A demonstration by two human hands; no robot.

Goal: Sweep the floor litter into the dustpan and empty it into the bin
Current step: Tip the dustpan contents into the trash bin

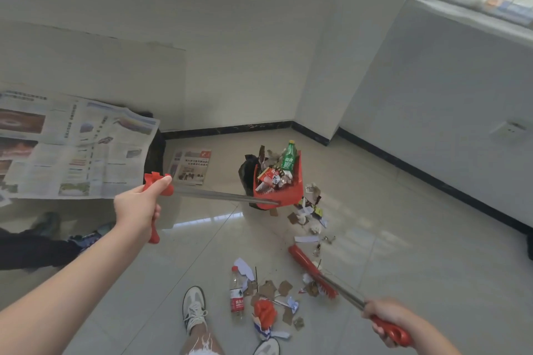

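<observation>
The dustpan (277, 196) stands heaped at the bin (247, 170), its red tray against the bin's near side, with a green bottle (289, 156) tallest in the load. I judge it light but top-heavy. The load is plastic, paper and card, all loose and ready to slide off the open lip. The long metal shaft (219, 196) would let the tray swing, so the hold belongs at the red grip, where my left hand (138, 204) is wrapped tight, thumb on top. My right hand (386, 317) clasps the red grip of the broom (311, 274), whose head is down among litter (277, 294) on the floor (403, 239).
</observation>
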